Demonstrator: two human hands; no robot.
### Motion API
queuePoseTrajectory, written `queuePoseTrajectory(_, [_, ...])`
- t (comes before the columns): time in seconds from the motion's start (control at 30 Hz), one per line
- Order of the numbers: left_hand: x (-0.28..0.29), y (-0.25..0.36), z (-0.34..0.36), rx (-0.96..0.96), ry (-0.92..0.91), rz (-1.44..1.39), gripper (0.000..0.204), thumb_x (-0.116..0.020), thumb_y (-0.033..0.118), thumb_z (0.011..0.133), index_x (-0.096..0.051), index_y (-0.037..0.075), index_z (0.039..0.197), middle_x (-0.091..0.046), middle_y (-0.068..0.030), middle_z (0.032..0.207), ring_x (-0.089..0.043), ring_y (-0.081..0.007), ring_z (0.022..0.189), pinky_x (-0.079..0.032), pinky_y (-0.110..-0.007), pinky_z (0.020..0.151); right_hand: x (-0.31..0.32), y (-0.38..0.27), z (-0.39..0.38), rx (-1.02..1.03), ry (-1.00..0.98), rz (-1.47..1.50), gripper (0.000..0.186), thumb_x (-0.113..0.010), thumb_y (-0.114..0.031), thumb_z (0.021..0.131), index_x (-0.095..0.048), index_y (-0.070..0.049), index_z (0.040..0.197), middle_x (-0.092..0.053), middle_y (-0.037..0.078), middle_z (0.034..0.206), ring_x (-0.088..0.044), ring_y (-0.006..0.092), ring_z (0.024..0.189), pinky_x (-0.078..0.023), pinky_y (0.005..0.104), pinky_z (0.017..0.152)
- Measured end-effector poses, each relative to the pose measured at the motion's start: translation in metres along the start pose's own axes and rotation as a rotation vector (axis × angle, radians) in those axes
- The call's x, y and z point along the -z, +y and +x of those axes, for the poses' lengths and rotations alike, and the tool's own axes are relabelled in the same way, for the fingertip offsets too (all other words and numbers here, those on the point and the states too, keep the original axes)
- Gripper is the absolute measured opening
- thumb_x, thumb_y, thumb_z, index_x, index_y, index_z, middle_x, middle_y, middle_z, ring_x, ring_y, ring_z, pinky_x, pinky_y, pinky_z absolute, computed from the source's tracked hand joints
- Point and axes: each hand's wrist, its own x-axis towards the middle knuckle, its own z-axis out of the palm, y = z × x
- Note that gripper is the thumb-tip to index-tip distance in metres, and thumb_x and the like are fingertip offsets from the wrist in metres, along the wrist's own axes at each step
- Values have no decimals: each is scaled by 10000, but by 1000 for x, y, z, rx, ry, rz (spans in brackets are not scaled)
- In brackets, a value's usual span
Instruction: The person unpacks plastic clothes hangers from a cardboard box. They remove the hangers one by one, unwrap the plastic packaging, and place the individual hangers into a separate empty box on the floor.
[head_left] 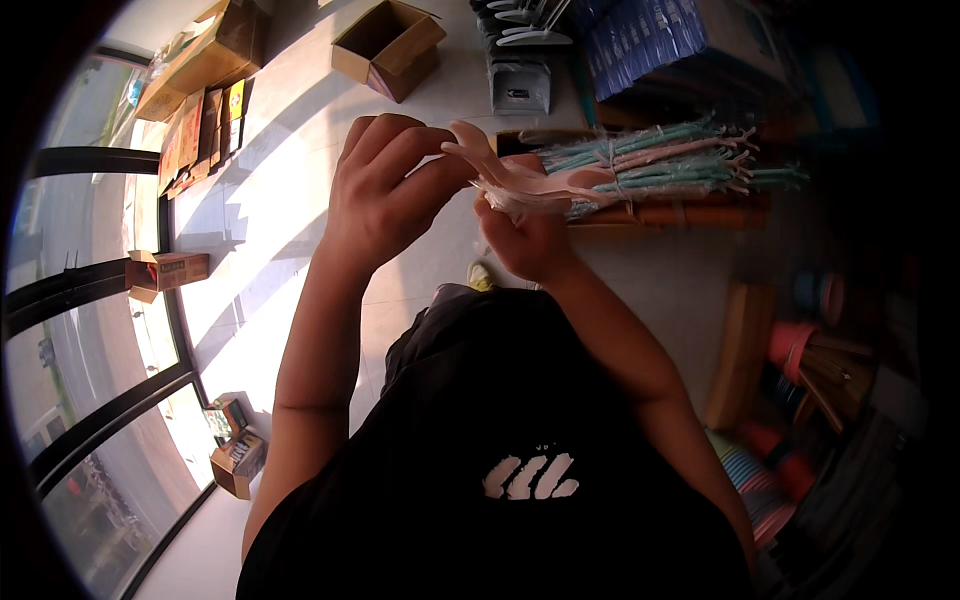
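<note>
My left hand [385, 190], fingers bent and closed, pinches at the left end of a pale pink plastic piece [535, 185] with a forked, curved tip and some clear wrapping. My right hand [525, 240] grips the same piece from below, thumb up against it, its other fingers mostly hidden behind it. Just behind and to the right, bundles of mint and pink sticks with branched ends [680, 150], wrapped in clear plastic, lie over a long cardboard box [700, 212].
An open carton [388, 50], flattened cardboard [200, 135] and small boxes [165, 270] stand on the tiled floor [270, 200], near glass windows at the left. Dark hangers [520, 30] and blue wrapped stacks [660, 45] are behind; colourful containers [790, 345] sit at the right.
</note>
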Motion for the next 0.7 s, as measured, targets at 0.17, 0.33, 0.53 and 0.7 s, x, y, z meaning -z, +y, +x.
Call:
queuePoseTrajectory(0.17, [14,-4,9,-69,129,18,235,-758,81,582,-642,81,787,-634,-45,801,-605,-206,708,-456,-317,625,8,-4,7,6,-135,-120,251,-611,-110,801,-615,-8,1030,-582,113,959,-596,197,850,-480,317,724])
queuePoseTrajectory(0.33, [16,5,7,-1,152,-101,232,-773,56,608,-626,39,786,-655,-86,775,-624,-219,675,-482,-292,590,13,3,0,-105,-117,32,256,-639,-157,820,-617,-13,1030,-615,52,848,-580,132,743,-464,254,644])
queuePoseTrajectory(0.53, [14,8,-2,110,164,-278,232,-774,-13,664,-618,21,832,-674,-123,818,-649,-243,701,-519,-287,588,28,12,-8,-348,-225,370,346,-714,-157,812,-574,-21,1098,-576,111,1082,-575,185,1009,-474,330,866])
queuePoseTrajectory(0.7, [12,11,-8,194,156,-413,237,-781,-17,664,-618,14,833,-667,-116,785,-648,-228,694,-520,-285,580,26,-3,-4,-181,-177,343,318,-646,-79,848,-560,-26,1149,-580,151,1189,-583,212,1073,-475,340,905])
